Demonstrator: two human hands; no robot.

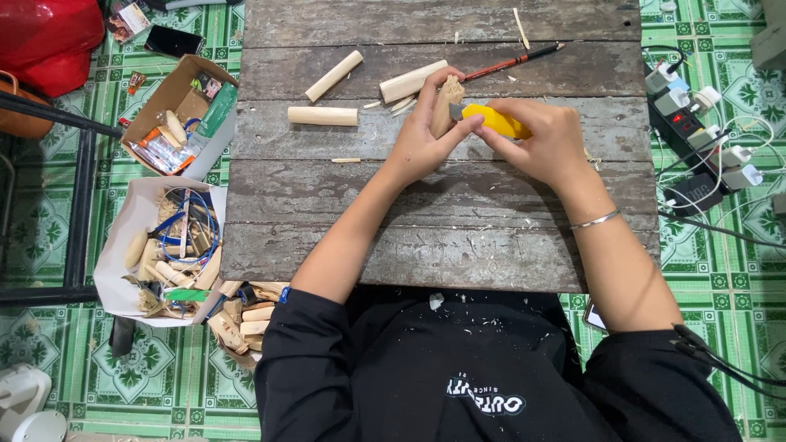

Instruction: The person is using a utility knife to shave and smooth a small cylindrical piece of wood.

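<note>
Wood piece [446, 102]: upright over mid-counter [409, 196], blade at its side | left hand [422, 139]: grip closed around wood piece | right hand [544, 139]: grip closed on yellow utility knife [491, 121] | judgement: shallow cuts, thumb clear of edge | nearby: dowels [323, 115], pencil [512, 61].

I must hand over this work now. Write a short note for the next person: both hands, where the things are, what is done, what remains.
Left hand: holds the wood piece upright over the plank table.
Right hand: grips the yellow knife, blade against the piece.
Three round sticks lie beyond the hands, uncut; a pencil lies further back.
Done: some shavings are off.
Left: piece looks rough.
</note>
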